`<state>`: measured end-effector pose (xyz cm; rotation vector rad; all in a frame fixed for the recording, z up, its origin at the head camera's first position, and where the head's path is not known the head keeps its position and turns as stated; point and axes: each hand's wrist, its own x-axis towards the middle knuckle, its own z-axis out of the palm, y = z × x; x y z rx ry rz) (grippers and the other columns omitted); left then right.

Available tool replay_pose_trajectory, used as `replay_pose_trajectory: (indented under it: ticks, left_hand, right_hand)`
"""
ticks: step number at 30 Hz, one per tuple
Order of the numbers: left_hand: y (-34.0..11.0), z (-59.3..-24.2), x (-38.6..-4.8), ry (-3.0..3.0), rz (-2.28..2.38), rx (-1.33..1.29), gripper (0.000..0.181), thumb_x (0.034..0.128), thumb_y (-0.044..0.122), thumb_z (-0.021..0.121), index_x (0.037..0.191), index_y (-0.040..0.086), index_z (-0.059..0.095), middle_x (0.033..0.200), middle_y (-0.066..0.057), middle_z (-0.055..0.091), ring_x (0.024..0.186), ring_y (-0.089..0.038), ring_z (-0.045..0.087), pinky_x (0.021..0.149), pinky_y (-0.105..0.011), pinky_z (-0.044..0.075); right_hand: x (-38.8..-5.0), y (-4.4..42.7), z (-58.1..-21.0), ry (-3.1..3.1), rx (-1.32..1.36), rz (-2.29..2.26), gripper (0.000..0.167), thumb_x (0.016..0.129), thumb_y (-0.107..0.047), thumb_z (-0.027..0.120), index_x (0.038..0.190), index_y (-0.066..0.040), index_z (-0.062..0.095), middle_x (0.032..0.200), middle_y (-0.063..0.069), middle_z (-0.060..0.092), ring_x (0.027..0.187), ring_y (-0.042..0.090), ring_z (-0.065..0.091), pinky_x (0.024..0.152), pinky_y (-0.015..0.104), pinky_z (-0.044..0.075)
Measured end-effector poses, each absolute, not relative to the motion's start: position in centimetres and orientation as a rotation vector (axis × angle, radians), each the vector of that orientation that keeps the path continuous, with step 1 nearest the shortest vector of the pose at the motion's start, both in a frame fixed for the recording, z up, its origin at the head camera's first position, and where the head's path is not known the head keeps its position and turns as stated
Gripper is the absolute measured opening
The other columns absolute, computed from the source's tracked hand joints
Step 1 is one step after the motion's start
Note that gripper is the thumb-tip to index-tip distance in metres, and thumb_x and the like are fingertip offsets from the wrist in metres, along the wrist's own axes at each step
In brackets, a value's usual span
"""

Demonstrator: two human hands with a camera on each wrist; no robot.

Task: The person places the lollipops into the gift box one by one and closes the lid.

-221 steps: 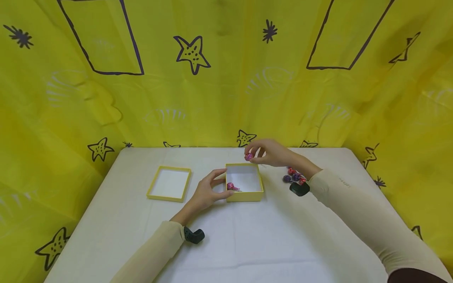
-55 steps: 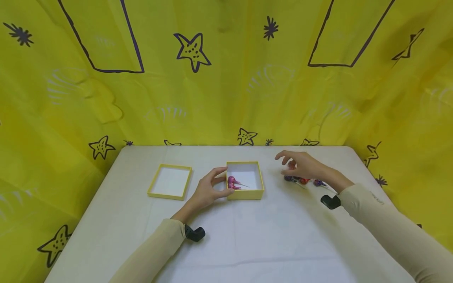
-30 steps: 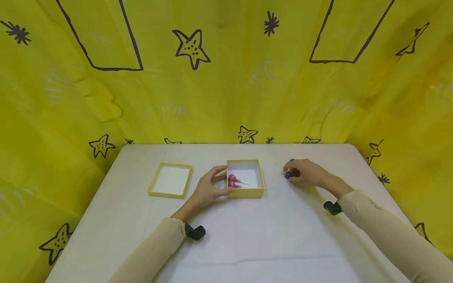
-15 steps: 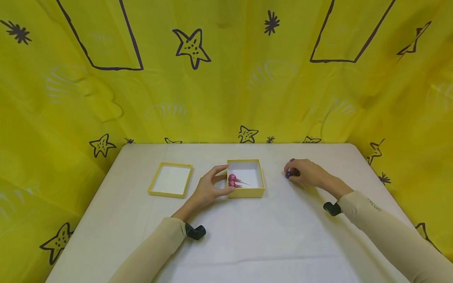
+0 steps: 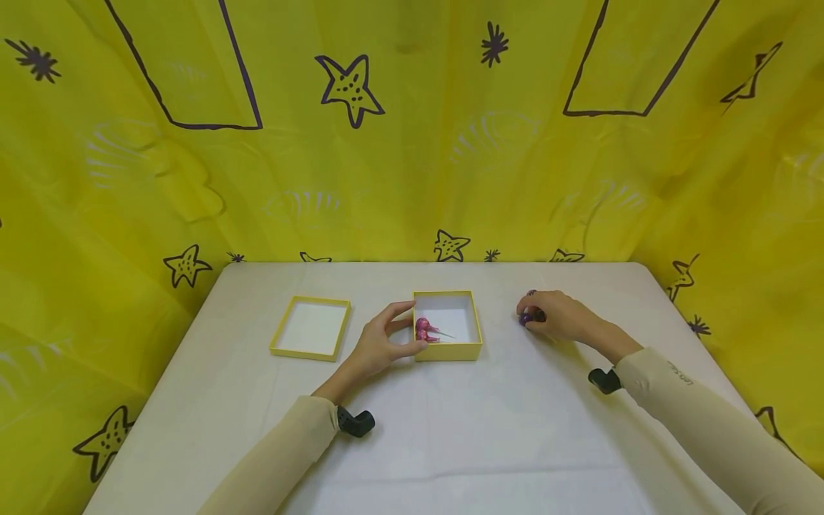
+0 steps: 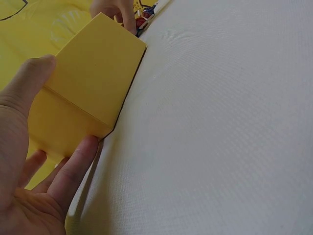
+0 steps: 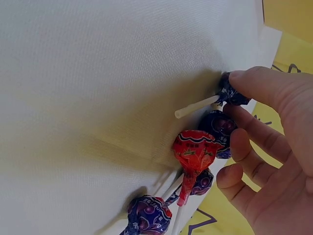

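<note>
My left hand (image 5: 380, 345) (image 6: 14, 156) grips the left side of the open yellow box (image 5: 447, 352) (image 6: 93, 73), thumb on its front wall. Pink-wrapped lollipops (image 5: 423, 325) lie inside it at the left. To the right of the box, my right hand (image 5: 560, 315) (image 7: 279, 152) pinches a dark blue lollipop (image 5: 524, 317) (image 7: 232, 93) between thumb and index finger, its white stick pointing away from the fingers. Just beside the fingertips are a red lollipop (image 7: 195, 151) and other blue lollipops (image 7: 149, 213); in the head view the hand hides most of them.
A shallow white lid with a yellow rim (image 5: 302, 353) lies left of the box. Both stand on a table with a white cloth (image 5: 489, 429). Behind it hangs a yellow curtain (image 5: 405, 179) with starfish drawings.
Earlier the right hand held a pink lollipop over the box; now pink lollipops lie together inside. That hand moved right, came down onto the pile and took a blue one. The left hand stayed.
</note>
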<state>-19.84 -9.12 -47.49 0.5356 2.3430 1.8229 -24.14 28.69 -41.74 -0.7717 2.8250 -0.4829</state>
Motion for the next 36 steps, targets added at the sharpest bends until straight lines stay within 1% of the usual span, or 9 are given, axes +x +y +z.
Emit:
replay_pose_trajectory:
  ticks: [5, 9, 13, 15, 17, 18, 24, 30, 36]
  left_hand:
    - [-9.1, -47.5, -19.9, 2.346, 1.814, 0.524, 0.08, 0.0838, 0.02, 0.088, 0.152, 0.016, 0.047, 0.158, -0.003, 0.044, 0.136, -0.025, 0.055, 0.11, -0.043, 0.047]
    - [-9.1, -47.7, -19.9, 2.344, 1.813, 0.511, 0.08, 0.0836, 0.02, 0.088, 0.152, 0.018, 0.048, 0.158, -0.001, 0.045, 0.136, -0.023, 0.056, 0.11, -0.042, 0.047]
    - [-9.1, -47.8, -19.9, 2.337, 1.82, 0.517, 0.079, 0.0838, 0.019, 0.088, 0.152, 0.016, 0.048, 0.158, -0.002, 0.045, 0.135, -0.024, 0.056, 0.109, -0.041, 0.048]
    - [-9.1, -47.8, -19.9, 2.333, 1.827, 0.527, 0.079, 0.084, 0.018, 0.088, 0.152, 0.015, 0.047, 0.158, -0.004, 0.045, 0.135, -0.026, 0.056, 0.108, -0.042, 0.048]
    - [-9.1, -47.8, -19.8, 2.327, 1.837, 0.534, 0.08, 0.0837, 0.016, 0.088, 0.152, 0.013, 0.047, 0.158, -0.007, 0.045, 0.135, -0.029, 0.056, 0.108, -0.044, 0.049]
    - [-9.1, -47.7, -19.8, 2.324, 1.841, 0.533, 0.08, 0.0834, 0.015, 0.088, 0.152, 0.012, 0.047, 0.158, -0.007, 0.045, 0.134, -0.029, 0.056, 0.107, -0.044, 0.049]
    - [-9.0, -47.5, -19.8, 2.292, 1.874, 0.542, 0.081, 0.0829, 0.01, 0.087, 0.153, 0.011, 0.047, 0.158, -0.01, 0.044, 0.135, -0.032, 0.055, 0.108, -0.049, 0.047]
    - [-8.9, -47.4, -19.8, 2.275, 1.884, 0.546, 0.082, 0.0833, 0.006, 0.086, 0.154, 0.007, 0.044, 0.16, -0.015, 0.04, 0.138, -0.036, 0.052, 0.112, -0.052, 0.043]
    - [-8.7, -46.5, -19.5, 2.27, 1.879, 0.551, 0.082, 0.0831, 0.001, 0.084, 0.153, -0.001, 0.041, 0.159, -0.023, 0.039, 0.137, -0.043, 0.05, 0.112, -0.057, 0.041]
  right_hand:
    - [-24.2, 28.7, -41.7, 2.801, -0.782, -0.504, 0.023, 0.09, -0.008, 0.078, 0.113, -0.008, 0.072, 0.098, 0.001, 0.069, 0.087, 0.019, 0.06, 0.084, 0.043, 0.055]
    - [-24.3, 28.8, -41.2, 2.761, -0.825, -0.587, 0.022, 0.09, -0.006, 0.078, 0.111, -0.008, 0.072, 0.096, 0.0, 0.069, 0.085, 0.017, 0.059, 0.079, 0.037, 0.054]
    - [-24.4, 28.7, -40.3, 2.708, -0.824, -0.683, 0.02, 0.091, -0.005, 0.077, 0.11, -0.008, 0.072, 0.096, 0.002, 0.071, 0.076, 0.015, 0.058, 0.067, 0.03, 0.053]
    - [-24.5, 28.6, -39.8, 2.683, -0.812, -0.707, 0.021, 0.091, -0.004, 0.076, 0.111, -0.007, 0.071, 0.097, 0.004, 0.071, 0.069, 0.015, 0.058, 0.058, 0.028, 0.053]
    - [-24.5, 28.4, -39.1, 2.666, -0.815, -0.708, 0.022, 0.092, -0.002, 0.074, 0.113, -0.005, 0.071, 0.098, 0.005, 0.071, 0.065, 0.015, 0.057, 0.054, 0.028, 0.052]
    - [-24.5, 28.4, -38.7, 2.666, -0.821, -0.703, 0.022, 0.092, -0.002, 0.074, 0.113, -0.005, 0.071, 0.099, 0.005, 0.071, 0.065, 0.016, 0.057, 0.055, 0.028, 0.052]
    - [-24.7, 27.6, -36.8, 2.678, -0.897, -0.68, 0.022, 0.093, 0.001, 0.071, 0.113, -0.006, 0.072, 0.107, 0.002, 0.073, 0.09, 0.02, 0.067, 0.078, 0.033, 0.06]
    - [-25.0, 26.6, -35.0, 2.667, -0.932, -0.726, 0.022, 0.093, 0.0, 0.072, 0.113, -0.009, 0.073, 0.11, 0.004, 0.073, 0.089, 0.02, 0.069, 0.073, 0.029, 0.06]
    - [-25.2, 25.2, -33.4, 2.695, -0.977, -0.778, 0.025, 0.092, 0.002, 0.072, 0.117, -0.005, 0.071, 0.113, 0.008, 0.073, 0.091, 0.024, 0.07, 0.072, 0.029, 0.061]
